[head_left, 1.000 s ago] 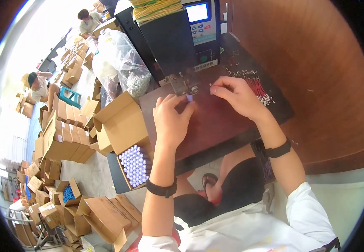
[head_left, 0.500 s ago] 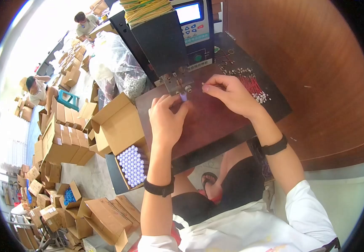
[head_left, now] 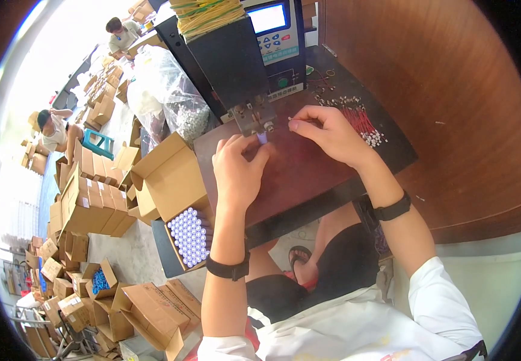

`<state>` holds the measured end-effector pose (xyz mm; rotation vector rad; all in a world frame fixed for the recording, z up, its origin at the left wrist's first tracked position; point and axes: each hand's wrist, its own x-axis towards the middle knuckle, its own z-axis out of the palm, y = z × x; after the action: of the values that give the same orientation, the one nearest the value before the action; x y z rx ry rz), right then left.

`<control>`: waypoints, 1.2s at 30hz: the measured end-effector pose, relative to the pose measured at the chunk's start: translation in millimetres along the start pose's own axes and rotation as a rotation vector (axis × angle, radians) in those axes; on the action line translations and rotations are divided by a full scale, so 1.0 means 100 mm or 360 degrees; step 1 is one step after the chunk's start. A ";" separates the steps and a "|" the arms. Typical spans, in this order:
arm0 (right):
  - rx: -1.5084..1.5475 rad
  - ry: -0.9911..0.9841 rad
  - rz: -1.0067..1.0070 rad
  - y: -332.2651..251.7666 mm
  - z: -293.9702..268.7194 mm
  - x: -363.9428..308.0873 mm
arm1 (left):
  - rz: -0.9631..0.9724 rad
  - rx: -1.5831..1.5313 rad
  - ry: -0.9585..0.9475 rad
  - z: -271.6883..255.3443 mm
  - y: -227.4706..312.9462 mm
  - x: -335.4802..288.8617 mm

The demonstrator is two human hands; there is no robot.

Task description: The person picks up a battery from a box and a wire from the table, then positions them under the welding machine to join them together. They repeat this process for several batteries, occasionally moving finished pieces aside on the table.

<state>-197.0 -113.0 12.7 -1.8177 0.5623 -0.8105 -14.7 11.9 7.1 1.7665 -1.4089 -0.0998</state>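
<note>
Head view: left hand (head_left: pixel 236 168) pinches a small cell (head_left: pixel 262 138); right hand (head_left: pixel 326 132) pinches a wire (head_left: pixel 290 118).

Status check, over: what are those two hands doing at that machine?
Left hand pinching small pale cylinder under machine head. Right hand pinching thin lead beside it. Nothing blocking.

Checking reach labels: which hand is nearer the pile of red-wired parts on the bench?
Right. The right hand sits just beside the pile of red-wired parts, on its left edge. The left hand is farther off, below the machine head.
</note>
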 end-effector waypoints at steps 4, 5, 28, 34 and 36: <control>0.0049 -0.0046 0.0115 -0.03 -0.02 -0.01 | -0.0036 0.0043 -0.0054 -0.01 0.01 0.02; 0.0049 -0.0046 0.0116 -0.04 -0.02 -0.01 | -0.0037 0.0042 -0.0055 -0.01 0.02 0.02; 0.0109 -0.0206 0.0054 -0.09 0.09 -0.03 | 0.0044 -0.0203 0.0235 0.02 -0.09 -0.01; 0.0072 -0.0160 0.0133 -0.17 0.22 -0.01 | 0.0086 -0.0142 0.0094 0.00 0.01 0.02; 0.0046 -0.0097 0.0044 -0.10 0.24 0.01 | 0.0083 -0.0135 0.0081 0.01 -0.02 0.02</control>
<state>-178.8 -95.0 16.7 -1.7982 0.5330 -0.7386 -13.3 9.2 6.0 1.6512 -1.3931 -0.0852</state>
